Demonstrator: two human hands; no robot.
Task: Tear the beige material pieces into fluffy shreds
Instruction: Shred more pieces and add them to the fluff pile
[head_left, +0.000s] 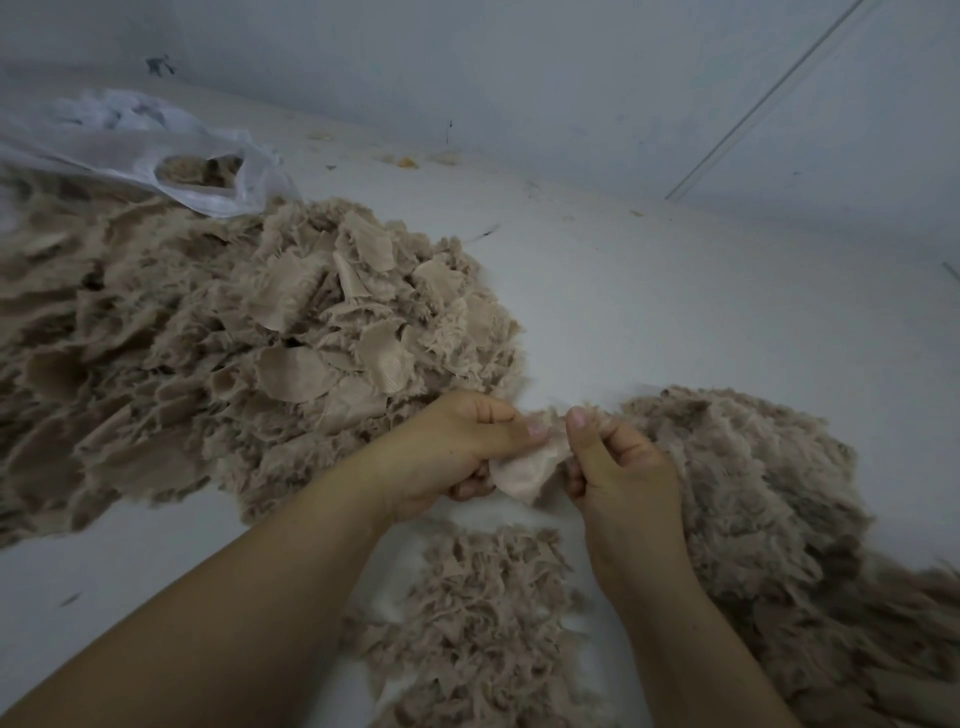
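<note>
A small beige material piece (530, 467) is held between both hands just above the white floor. My left hand (457, 447) pinches its left edge with thumb and curled fingers. My right hand (618, 467) pinches its right edge, thumb up. A large heap of beige pieces (249, 353), some flat and some frayed, lies to the left. A pile of fluffy shreds (753, 493) spreads to the right behind my right hand. A smaller patch of shreds (478, 597) lies between my forearms.
A white plastic bag (135, 145) with more beige material in its opening lies at the back left. The white floor (649, 291) meets a pale wall at the back. Small scraps (408, 162) lie along the wall's foot.
</note>
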